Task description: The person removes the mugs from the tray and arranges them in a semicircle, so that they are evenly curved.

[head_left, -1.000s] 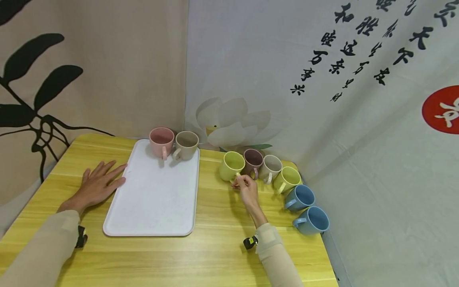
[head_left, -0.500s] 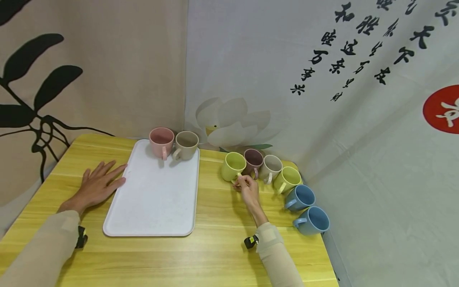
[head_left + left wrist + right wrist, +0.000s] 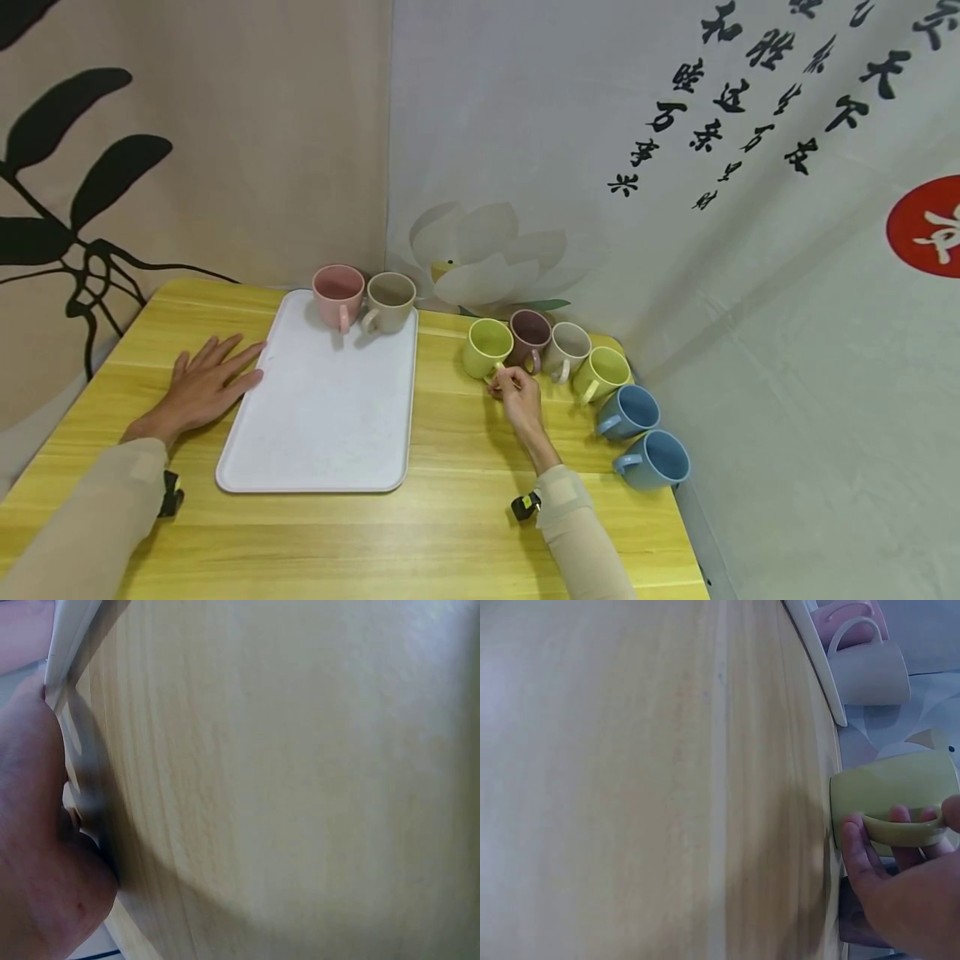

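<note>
A yellow-green mug (image 3: 483, 348) stands upright at the left end of a row of mugs. My right hand (image 3: 519, 398) pinches its handle (image 3: 904, 832), fingers curled through the loop in the right wrist view. My left hand (image 3: 204, 385) lies flat with fingers spread on the table, fingertips touching the left edge of a white tray (image 3: 322, 417). At the tray's far end a pink mug (image 3: 333, 302) and a taupe mug (image 3: 392, 310) stand side by side. In the left wrist view the left hand (image 3: 37, 825) shows beside the tray's rim.
Right of the held mug stand a dark maroon mug (image 3: 528, 335), an off-white mug (image 3: 562, 354), another yellow-green mug (image 3: 600, 379) and two blue mugs (image 3: 628, 412), curving along the table's right edge. A printed cloth (image 3: 510, 150) hangs behind the wooden table (image 3: 315, 542).
The held yellow-green mug shifted very slightly to the right between the first earlier frame and now, along with the right hand. The left hand and tray stay where they were.
</note>
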### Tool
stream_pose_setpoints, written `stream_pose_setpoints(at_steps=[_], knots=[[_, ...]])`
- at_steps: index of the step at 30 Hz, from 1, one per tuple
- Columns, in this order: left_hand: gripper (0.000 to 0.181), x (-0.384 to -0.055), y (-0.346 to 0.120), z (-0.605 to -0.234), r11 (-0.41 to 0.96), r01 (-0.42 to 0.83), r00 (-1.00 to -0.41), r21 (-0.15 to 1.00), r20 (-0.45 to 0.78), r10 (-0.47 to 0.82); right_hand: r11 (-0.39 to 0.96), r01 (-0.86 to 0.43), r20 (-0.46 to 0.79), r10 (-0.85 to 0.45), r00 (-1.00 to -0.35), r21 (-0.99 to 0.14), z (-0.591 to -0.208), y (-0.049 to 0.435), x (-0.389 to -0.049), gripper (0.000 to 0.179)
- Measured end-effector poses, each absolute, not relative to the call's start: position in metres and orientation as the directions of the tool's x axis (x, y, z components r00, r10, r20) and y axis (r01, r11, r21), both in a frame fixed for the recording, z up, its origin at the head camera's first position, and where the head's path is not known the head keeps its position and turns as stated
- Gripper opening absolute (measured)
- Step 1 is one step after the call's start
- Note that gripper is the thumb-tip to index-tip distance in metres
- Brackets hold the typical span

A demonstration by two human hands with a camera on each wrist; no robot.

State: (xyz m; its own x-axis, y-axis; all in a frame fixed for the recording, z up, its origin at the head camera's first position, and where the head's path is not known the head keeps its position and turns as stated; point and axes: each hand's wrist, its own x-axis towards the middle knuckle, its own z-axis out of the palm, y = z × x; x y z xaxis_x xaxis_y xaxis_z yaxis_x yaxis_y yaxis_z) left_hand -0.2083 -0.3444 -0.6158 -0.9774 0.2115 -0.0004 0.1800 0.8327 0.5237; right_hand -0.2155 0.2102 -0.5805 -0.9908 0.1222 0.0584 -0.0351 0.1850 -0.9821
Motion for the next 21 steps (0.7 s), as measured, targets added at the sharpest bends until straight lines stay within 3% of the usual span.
stream_pose_setpoints(at_steps=[21], knots=[[0.069, -0.2079, -0.3435, -0.6136, 0.833, 0.169, -0.977, 0.527, -0.022, 0.212, 0.190, -0.056, 0.087, 0.154, -0.984, -0.980, -0.5798, 0.2137, -0.2128, 0.029]])
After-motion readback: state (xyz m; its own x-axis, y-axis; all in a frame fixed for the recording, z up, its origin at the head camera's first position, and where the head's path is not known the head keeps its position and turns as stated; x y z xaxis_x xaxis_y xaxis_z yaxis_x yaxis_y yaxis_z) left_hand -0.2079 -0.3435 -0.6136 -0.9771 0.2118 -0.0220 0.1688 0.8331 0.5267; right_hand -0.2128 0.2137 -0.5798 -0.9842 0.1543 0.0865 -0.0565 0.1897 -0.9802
